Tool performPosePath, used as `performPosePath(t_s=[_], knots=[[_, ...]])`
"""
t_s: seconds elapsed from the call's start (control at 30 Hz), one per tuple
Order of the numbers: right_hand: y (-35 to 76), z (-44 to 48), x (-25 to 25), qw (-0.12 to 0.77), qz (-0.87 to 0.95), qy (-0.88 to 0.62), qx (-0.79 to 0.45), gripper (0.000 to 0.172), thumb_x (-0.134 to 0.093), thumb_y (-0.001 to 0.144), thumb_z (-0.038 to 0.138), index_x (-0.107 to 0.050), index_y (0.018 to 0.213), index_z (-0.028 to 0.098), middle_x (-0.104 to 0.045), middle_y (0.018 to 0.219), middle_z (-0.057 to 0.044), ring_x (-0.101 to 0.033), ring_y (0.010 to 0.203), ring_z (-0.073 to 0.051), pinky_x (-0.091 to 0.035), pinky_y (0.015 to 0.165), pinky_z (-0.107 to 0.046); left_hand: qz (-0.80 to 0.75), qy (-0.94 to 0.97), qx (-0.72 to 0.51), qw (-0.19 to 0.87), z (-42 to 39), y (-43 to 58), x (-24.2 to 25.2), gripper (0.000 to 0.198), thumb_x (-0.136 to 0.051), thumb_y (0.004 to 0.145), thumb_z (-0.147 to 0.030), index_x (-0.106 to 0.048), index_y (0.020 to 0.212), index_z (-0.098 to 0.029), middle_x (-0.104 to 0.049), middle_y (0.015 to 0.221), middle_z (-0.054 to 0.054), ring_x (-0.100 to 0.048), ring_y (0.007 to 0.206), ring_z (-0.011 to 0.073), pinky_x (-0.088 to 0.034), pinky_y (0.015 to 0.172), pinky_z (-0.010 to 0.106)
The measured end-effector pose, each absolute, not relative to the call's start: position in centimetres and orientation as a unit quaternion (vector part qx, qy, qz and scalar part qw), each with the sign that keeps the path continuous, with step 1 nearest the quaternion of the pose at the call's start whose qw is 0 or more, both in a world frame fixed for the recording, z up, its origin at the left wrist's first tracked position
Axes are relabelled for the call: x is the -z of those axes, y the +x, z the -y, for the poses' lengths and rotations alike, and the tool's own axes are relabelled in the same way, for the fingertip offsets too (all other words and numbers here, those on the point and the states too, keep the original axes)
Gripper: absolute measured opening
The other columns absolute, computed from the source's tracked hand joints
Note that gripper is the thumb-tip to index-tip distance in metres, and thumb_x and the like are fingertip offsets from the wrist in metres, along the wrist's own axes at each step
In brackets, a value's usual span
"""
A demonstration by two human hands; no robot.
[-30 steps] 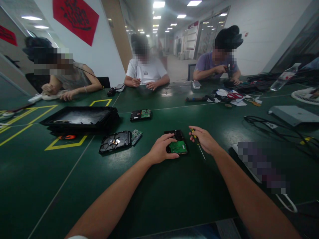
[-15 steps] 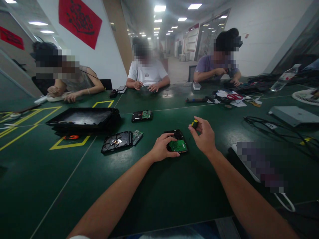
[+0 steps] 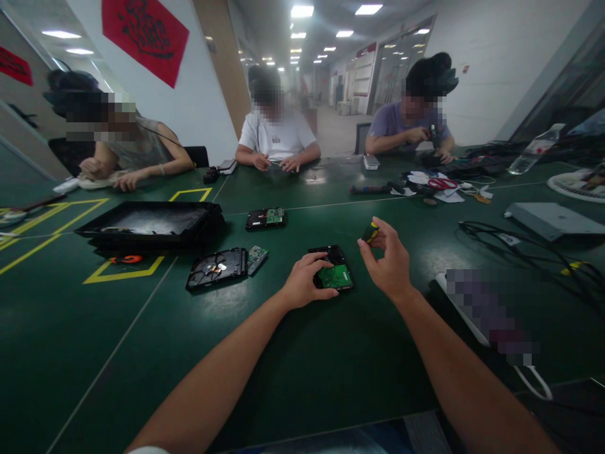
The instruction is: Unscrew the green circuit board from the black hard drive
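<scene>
A black hard drive (image 3: 336, 270) with a green circuit board facing up lies on the green table (image 3: 302, 353) before me. My left hand (image 3: 305, 282) rests on its left edge, fingers curled over it, holding it down. My right hand (image 3: 387, 258) is raised just right of the drive and pinches a small screwdriver (image 3: 370, 232) with a yellow and black handle. The screwdriver's shaft is hidden behind my fingers.
An opened hard drive (image 3: 218, 268) with a loose circuit board (image 3: 258, 257) lies to the left, another drive (image 3: 265, 217) farther back. A black tray (image 3: 151, 224) sits at the left. Cables (image 3: 529, 243), a grey box (image 3: 553, 217) and scissors (image 3: 442, 183) lie right. Three people sit opposite.
My right hand lifted the screwdriver off the table from beside the drive and turned it handle up. My left hand stayed on the drive.
</scene>
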State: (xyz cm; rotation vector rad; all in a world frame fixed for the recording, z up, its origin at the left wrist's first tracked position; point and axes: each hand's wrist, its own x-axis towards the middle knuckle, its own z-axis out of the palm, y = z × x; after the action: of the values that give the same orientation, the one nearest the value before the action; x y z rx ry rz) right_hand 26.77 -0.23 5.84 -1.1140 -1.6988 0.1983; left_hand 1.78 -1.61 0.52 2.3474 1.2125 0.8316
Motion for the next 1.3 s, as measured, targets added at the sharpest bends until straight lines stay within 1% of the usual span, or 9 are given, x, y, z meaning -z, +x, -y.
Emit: performPosePath(t_s=[0.07,0.1,0.13,0.27,0.4,0.67,1.0,1.1,1.3], knots=[[26.1,0.3,-5.4,0.573,0.688,-0.434,-0.095,0.064,-0.071,0.096,0.036,-0.044,0.153,0.029,-0.069,0.127,-0.010,-0.074,0.095,-0.024,-0.066,0.090,-0.046,-0.431,0.830,-0.301,0.185,1.6,1.9,-0.3,0.069,-0.091,0.073,-0.052,-0.067,0.132,-0.026,-0.055,0.155,0.013,-0.051,0.145,0.0373,-0.041,0.120,0.058],[25.8,0.4,-5.0,0.585,0.689,-0.414,-0.113,0.065,-0.072,0.096,0.036,-0.042,0.153,0.029,-0.070,0.124,-0.009,-0.075,0.094,-0.024,-0.067,0.088,-0.046,-0.431,0.829,-0.305,0.184,1.6,1.9,-0.3,0.069,-0.092,0.072,-0.051,-0.068,0.132,-0.026,-0.056,0.155,0.013,-0.051,0.145,0.0373,-0.041,0.120,0.058],[25.4,0.4,-4.7,0.589,0.693,-0.396,-0.126,0.063,-0.072,0.096,0.035,-0.043,0.152,0.030,-0.070,0.124,-0.009,-0.076,0.095,-0.023,-0.068,0.090,-0.045,-0.432,0.827,-0.309,0.183,1.6,2.0,-0.2,0.069,-0.092,0.071,-0.050,-0.068,0.131,-0.027,-0.056,0.155,0.013,-0.051,0.144,0.0374,-0.041,0.120,0.058],[24.6,0.4,-3.7,0.582,0.712,-0.370,-0.133,0.062,-0.071,0.097,0.033,-0.044,0.153,0.031,-0.065,0.139,-0.011,-0.077,0.102,-0.023,-0.068,0.093,-0.045,-0.431,0.828,-0.310,0.181,1.6,2.1,-0.2,0.069,-0.092,0.071,-0.052,-0.069,0.130,-0.026,-0.057,0.154,0.013,-0.051,0.145,0.0380,-0.041,0.120,0.058],[24.6,0.5,-3.6,0.567,0.731,-0.365,-0.102,0.064,-0.071,0.097,0.031,-0.043,0.154,0.033,-0.063,0.145,-0.012,-0.077,0.105,-0.025,-0.069,0.091,-0.046,-0.432,0.829,-0.308,0.179,1.6,2.0,-0.4,0.070,-0.091,0.072,-0.054,-0.069,0.131,-0.025,-0.056,0.154,0.014,-0.051,0.144,0.0381,-0.042,0.120,0.058],[24.9,0.4,-3.6,0.545,0.756,-0.353,-0.087,0.064,-0.069,0.098,0.030,-0.041,0.157,0.033,-0.062,0.147,-0.012,-0.076,0.107,-0.025,-0.069,0.092,-0.046,-0.430,0.828,-0.309,0.182,1.8,2.1,-0.5,0.070,-0.090,0.073,-0.052,-0.068,0.134,-0.025,-0.055,0.155,0.015,-0.049,0.147,0.0389,-0.040,0.121,0.060],[24.7,0.7,-3.9,0.527,0.762,-0.365,-0.089,0.061,-0.065,0.101,0.031,-0.041,0.157,0.033,-0.063,0.145,-0.011,-0.076,0.110,-0.027,-0.069,0.093,-0.047,-0.424,0.835,-0.307,0.171,1.7,2.0,-0.4,0.070,-0.090,0.074,-0.052,-0.067,0.135,-0.026,-0.055,0.156,0.014,-0.050,0.146,0.0373,-0.041,0.122,0.058],[24.7,0.7,-3.8,0.529,0.758,-0.370,-0.093,0.061,-0.065,0.101,0.032,-0.041,0.157,0.033,-0.063,0.144,-0.011,-0.076,0.108,-0.026,-0.069,0.092,-0.047,-0.424,0.835,-0.306,0.170,1.7,2.0,-0.3,0.070,-0.090,0.074,-0.053,-0.067,0.135,-0.026,-0.055,0.156,0.014,-0.050,0.146,0.0371,-0.040,0.122,0.058],[24.5,0.5,-3.6,0.541,0.743,-0.385,-0.085,0.064,-0.068,0.099,0.035,-0.040,0.157,0.033,-0.063,0.144,-0.012,-0.077,0.098,-0.024,-0.069,0.088,-0.046,-0.426,0.834,-0.303,0.176,1.8,1.9,-0.5,0.071,-0.091,0.074,-0.050,-0.067,0.136,-0.026,-0.054,0.157,0.014,-0.049,0.147,0.0377,-0.040,0.122,0.060]])
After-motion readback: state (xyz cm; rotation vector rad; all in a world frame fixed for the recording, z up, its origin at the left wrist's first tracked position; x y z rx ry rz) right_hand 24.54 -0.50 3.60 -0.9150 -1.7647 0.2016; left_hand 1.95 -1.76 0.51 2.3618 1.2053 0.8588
